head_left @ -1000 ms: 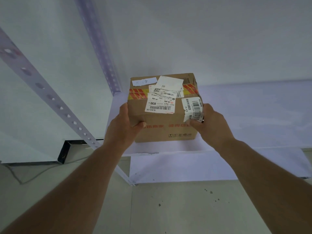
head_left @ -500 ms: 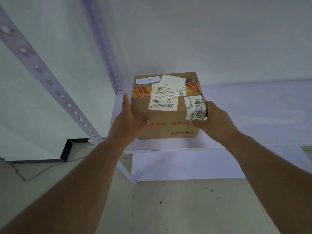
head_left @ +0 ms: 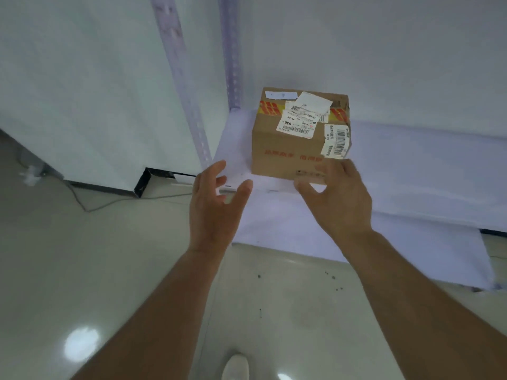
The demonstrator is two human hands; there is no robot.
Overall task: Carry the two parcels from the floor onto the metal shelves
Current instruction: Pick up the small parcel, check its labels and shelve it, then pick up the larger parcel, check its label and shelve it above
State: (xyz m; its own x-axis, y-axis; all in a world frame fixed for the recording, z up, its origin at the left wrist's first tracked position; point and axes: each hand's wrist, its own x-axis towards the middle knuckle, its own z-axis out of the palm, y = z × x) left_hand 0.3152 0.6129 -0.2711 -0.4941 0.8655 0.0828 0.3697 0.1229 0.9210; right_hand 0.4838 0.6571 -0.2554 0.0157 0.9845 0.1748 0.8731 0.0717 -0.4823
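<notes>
A brown cardboard parcel point(head_left: 285, 144) with white shipping labels and red-yellow tape sits on the white metal shelf point(head_left: 411, 165), near its left end by the rear post. My left hand point(head_left: 216, 204) hovers in front of the shelf edge, fingers spread, holding nothing. My right hand point(head_left: 337, 198) is just in front of the parcel's lower right corner, fingers apart, and I cannot tell if they still brush the box. No second parcel is in view.
Two perforated shelf uprights point(head_left: 189, 86) rise at the left. A lower shelf board point(head_left: 384, 242) sticks out below. A grey cable point(head_left: 90, 207) runs across the glossy floor point(head_left: 82, 270) at the left. A white shoe point(head_left: 234, 367) shows at the bottom.
Both hands have let go of the parcel and drawn back toward me. The parcel stays on the shelf. My view has pulled back and tipped down toward the floor.
</notes>
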